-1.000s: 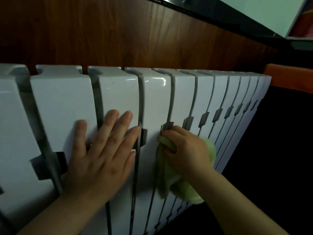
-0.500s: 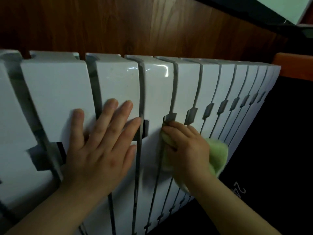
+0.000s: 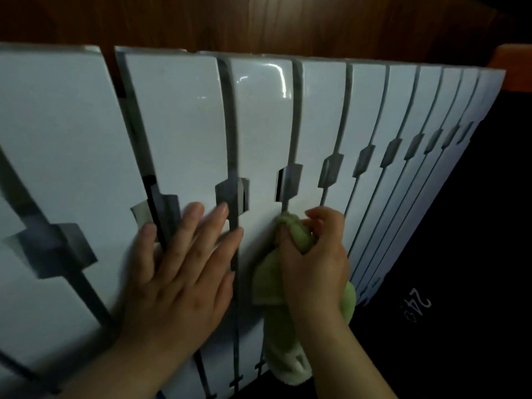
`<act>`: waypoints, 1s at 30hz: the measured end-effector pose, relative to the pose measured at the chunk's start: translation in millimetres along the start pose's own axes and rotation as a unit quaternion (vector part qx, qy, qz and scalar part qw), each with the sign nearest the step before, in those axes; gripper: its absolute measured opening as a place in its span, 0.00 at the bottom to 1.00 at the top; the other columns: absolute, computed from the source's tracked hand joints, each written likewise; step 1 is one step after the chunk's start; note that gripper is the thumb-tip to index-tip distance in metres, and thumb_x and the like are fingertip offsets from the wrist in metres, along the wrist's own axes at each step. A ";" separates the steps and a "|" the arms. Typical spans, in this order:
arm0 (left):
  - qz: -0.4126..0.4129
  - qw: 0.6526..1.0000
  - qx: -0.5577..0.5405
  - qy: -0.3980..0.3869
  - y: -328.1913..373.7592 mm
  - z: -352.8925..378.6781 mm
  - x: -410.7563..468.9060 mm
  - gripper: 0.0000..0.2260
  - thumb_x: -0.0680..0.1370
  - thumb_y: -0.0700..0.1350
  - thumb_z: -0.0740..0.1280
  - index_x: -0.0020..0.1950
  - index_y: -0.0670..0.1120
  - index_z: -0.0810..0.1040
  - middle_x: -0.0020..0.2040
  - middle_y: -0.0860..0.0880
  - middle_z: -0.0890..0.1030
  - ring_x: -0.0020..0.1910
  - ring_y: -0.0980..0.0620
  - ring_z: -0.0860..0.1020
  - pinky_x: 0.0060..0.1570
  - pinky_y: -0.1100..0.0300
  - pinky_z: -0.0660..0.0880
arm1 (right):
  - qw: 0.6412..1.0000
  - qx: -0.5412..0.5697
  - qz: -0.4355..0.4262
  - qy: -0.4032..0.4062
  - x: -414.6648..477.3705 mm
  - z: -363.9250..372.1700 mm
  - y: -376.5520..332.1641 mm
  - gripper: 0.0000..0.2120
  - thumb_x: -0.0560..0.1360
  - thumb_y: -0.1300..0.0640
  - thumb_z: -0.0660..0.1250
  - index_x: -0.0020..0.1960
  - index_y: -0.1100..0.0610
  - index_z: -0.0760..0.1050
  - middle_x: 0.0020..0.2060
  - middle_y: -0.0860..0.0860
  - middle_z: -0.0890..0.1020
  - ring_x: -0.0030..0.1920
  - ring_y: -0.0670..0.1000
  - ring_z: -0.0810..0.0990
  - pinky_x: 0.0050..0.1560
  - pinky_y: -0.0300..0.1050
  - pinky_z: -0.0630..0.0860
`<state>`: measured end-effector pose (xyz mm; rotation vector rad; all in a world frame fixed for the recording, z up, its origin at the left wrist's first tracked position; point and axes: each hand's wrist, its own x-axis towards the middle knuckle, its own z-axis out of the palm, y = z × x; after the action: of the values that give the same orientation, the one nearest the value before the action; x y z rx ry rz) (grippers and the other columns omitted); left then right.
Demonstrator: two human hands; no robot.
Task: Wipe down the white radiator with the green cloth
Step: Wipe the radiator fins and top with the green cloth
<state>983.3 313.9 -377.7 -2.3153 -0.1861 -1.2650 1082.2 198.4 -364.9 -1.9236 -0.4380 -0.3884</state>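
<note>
The right hand [image 3: 313, 254] clenches the green cloth [image 3: 293, 234] at a slot of the white radiator [image 3: 178, 110], the flat left hand [image 3: 184, 272] braces it, and I think the next move is along that slot.

Right hand [image 3: 313, 269] hides part of the green cloth [image 3: 266, 283].

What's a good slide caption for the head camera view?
Right hand grips green cloth against the white radiator; left hand rests flat beside it.
</note>
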 end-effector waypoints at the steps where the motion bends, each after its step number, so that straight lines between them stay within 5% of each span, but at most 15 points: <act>1: -0.002 1.000 0.001 0.000 0.1 1.1 -0.8 0.21 0.78 0.49 0.54 0.70 0.45 0.63 0.75 0.47 0.54 0.76 0.49 0.47 0.73 0.48 0.40 | 1.000 0.003 -0.019 0.015 3.5 -1.5 -1.1 0.09 0.74 0.54 0.65 0.45 0.44 0.65 0.32 0.37 0.69 0.33 0.40 0.68 0.43 0.41 0.69; 4: -0.001 1.000 0.009 0.000 4.3 2.4 -2.7 0.20 0.78 0.48 0.55 0.68 0.45 0.66 0.72 0.46 0.62 0.75 0.49 0.47 0.73 0.49 0.41 | 0.984 -0.036 -0.131 0.112 5.6 3.5 3.4 0.02 0.71 0.59 0.66 0.42 0.53 0.76 0.34 0.46 0.78 0.31 0.44 0.73 0.31 0.38 0.70; 7: 0.005 1.000 0.015 -0.002 5.1 3.0 -3.4 0.20 0.77 0.49 0.57 0.68 0.45 0.67 0.69 0.45 0.64 0.75 0.49 0.47 0.72 0.49 0.41 | 0.976 -0.048 -0.167 0.134 -10.7 21.4 27.7 0.10 0.68 0.59 0.63 0.49 0.52 0.74 0.40 0.52 0.81 0.36 0.45 0.75 0.31 0.37 0.73; 10: -0.001 1.000 0.016 -0.007 3.3 3.1 -3.6 0.20 0.76 0.50 0.58 0.67 0.45 0.67 0.70 0.45 0.63 0.75 0.50 0.46 0.71 0.49 0.41 | 0.984 -0.024 -0.141 0.108 -35.1 35.5 60.3 0.13 0.69 0.59 0.60 0.53 0.51 0.70 0.43 0.54 0.81 0.45 0.47 0.73 0.40 0.34 0.72; 14: -0.023 0.998 -0.021 -0.045 17.9 6.2 -20.5 0.24 0.73 0.51 0.59 0.68 0.46 0.65 0.73 0.44 0.59 0.75 0.52 0.45 0.72 0.49 0.40 | 0.998 0.012 -0.050 0.032 -55.7 42.5 87.0 0.12 0.68 0.61 0.64 0.51 0.56 0.77 0.44 0.54 0.81 0.46 0.45 0.74 0.51 0.27 0.70; 18: -0.021 0.995 -0.034 -0.087 42.5 13.1 -63.0 0.23 0.75 0.51 0.54 0.69 0.47 0.64 0.77 0.50 0.45 0.75 0.52 0.45 0.73 0.49 0.40 | 0.997 -0.002 0.060 -0.037 -48.1 32.2 79.0 0.07 0.73 0.58 0.66 0.51 0.54 0.80 0.45 0.49 0.81 0.46 0.48 0.78 0.54 0.44 0.75; 23: 0.012 0.997 0.037 -0.071 41.7 34.4 -83.3 0.24 0.77 0.49 0.54 0.73 0.46 0.58 0.77 0.48 0.48 0.76 0.50 0.46 0.73 0.47 0.40 | 0.998 0.046 -0.042 0.032 -66.9 53.7 107.7 0.10 0.71 0.57 0.64 0.48 0.59 0.80 0.41 0.51 0.82 0.44 0.45 0.77 0.47 0.38 0.75; 30: 0.013 0.996 0.042 -0.077 40.1 41.5 -83.6 0.29 0.77 0.52 0.58 0.75 0.47 0.54 0.77 0.48 0.42 0.75 0.50 0.41 0.71 0.47 0.35 | 0.992 0.037 -0.119 0.006 -83.6 74.8 165.2 0.10 0.68 0.59 0.61 0.49 0.55 0.71 0.40 0.59 0.82 0.43 0.48 0.75 0.47 0.38 0.72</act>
<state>981.5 308.4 -479.1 -2.3358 -0.2544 -1.0463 1091.7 198.2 -564.3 -1.8006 -0.6697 -0.5303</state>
